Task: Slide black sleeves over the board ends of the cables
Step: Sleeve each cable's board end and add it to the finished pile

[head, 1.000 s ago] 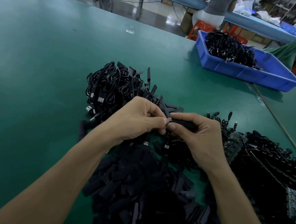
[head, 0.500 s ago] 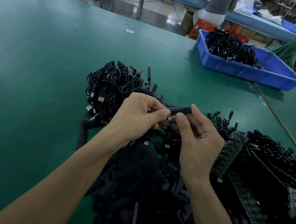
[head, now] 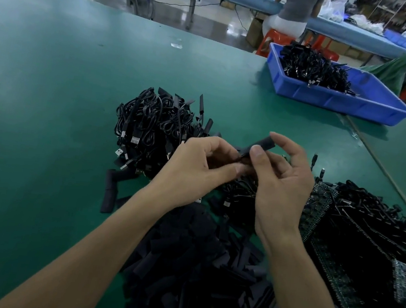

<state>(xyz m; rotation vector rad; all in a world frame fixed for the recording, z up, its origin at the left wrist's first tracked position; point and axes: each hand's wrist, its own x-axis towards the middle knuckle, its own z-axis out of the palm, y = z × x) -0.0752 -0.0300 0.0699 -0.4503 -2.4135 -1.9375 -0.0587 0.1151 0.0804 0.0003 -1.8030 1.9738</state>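
Green counter [head: 48,107] carries a heap of loose sleeves [head: 194,269] near, coiled cables [head: 154,126] far left, circuit boards [head: 319,204] right and a blue tray [head: 333,100] far right. Over them the right hand [head: 282,190] pinches a black sleeve [head: 262,145]; the left hand [head: 194,171] pinches its left end, fingers hiding what enters it.

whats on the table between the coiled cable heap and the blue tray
Nothing. In the head view, the stretch of green table between the coiled cable heap and the blue tray is bare.
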